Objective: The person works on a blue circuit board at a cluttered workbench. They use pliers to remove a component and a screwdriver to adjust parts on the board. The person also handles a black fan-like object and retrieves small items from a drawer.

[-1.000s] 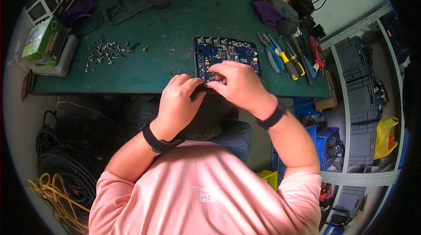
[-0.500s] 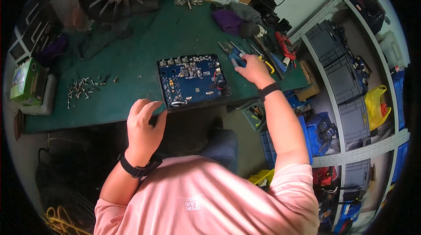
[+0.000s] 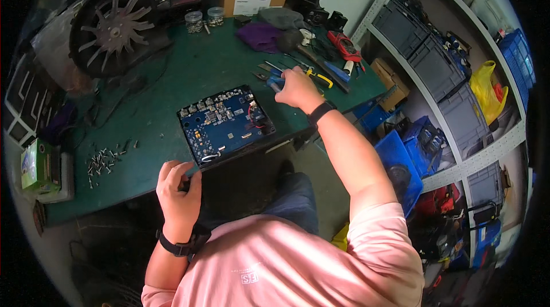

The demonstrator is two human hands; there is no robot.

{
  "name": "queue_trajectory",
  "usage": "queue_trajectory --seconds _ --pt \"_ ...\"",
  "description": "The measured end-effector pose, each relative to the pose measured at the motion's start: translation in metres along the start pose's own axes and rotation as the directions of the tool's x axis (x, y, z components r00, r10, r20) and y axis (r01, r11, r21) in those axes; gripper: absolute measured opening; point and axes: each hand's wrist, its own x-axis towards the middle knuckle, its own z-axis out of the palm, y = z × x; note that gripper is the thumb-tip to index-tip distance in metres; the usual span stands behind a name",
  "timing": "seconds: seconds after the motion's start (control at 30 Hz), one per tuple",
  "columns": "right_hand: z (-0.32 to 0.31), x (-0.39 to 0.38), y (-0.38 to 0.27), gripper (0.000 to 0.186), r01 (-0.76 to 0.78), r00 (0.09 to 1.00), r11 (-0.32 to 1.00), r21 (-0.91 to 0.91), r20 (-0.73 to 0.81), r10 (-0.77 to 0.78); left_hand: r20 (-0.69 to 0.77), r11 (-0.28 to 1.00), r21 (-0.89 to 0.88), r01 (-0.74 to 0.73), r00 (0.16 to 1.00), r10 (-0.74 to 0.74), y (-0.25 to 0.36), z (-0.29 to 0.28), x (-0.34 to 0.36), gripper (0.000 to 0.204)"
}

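A blue circuit board (image 3: 226,132) with small components and red and black wires lies in a dark casing near the bench's front edge. My right hand (image 3: 295,89) is closed on a blue-handled tool (image 3: 274,82) right of the board, among other hand tools; its working end is unclear. The yellow-and-black handle (image 3: 322,79) of another tool lies beside it. My left hand (image 3: 179,192) hovers just below the casing's lower-left corner, open, fingers loosely bent, with nothing visible in it. Loose screws (image 3: 100,164) lie to the left on the green bench.
A green box (image 3: 37,172) sits at the left end, a finned fan (image 3: 114,32) and screw jars (image 3: 193,20) at the back. A red meter (image 3: 344,46) and cloths lie back right. Shelving with grey crates (image 3: 447,89) and a blue bin (image 3: 395,169) flank the bench's right.
Both hands have left the board: my right reached up and right to the tools and closed on one; my left drew back down and left. The view has shifted, showing more of the back.
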Motion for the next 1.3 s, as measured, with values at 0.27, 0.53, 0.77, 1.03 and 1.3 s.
queue_trajectory --seconds 0.27,0.53,0.77,1.03,1.3 --pt "-0.031 -0.117 -0.057 0.044 0.005 0.995 0.494 0.870 -0.054 0.085 0.424 0.811 -0.438 0.388 0.884 -0.195 0.023 0.006 0.011 0.023" --pt "-0.014 -0.195 -0.123 0.072 0.225 0.971 0.703 0.675 -0.217 -0.103 0.585 0.629 -0.523 0.576 0.779 -0.227 0.034 0.023 0.012 0.021" --pt "0.000 -0.193 -0.116 0.043 -0.216 0.936 0.265 0.940 0.277 -0.219 0.598 0.681 -0.424 0.597 0.749 -0.284 0.014 0.016 0.005 0.018" --pt "0.012 -0.198 -0.106 0.030 -0.588 0.709 0.148 0.795 0.595 -0.379 0.728 0.655 -0.329 0.680 0.625 -0.283 0.013 0.014 -0.005 0.020" --pt "-0.006 -0.194 -0.093 0.033 -0.776 0.551 -0.003 0.631 0.676 -0.489 0.801 0.512 -0.281 0.812 0.492 -0.341 0.019 0.008 -0.002 0.019"
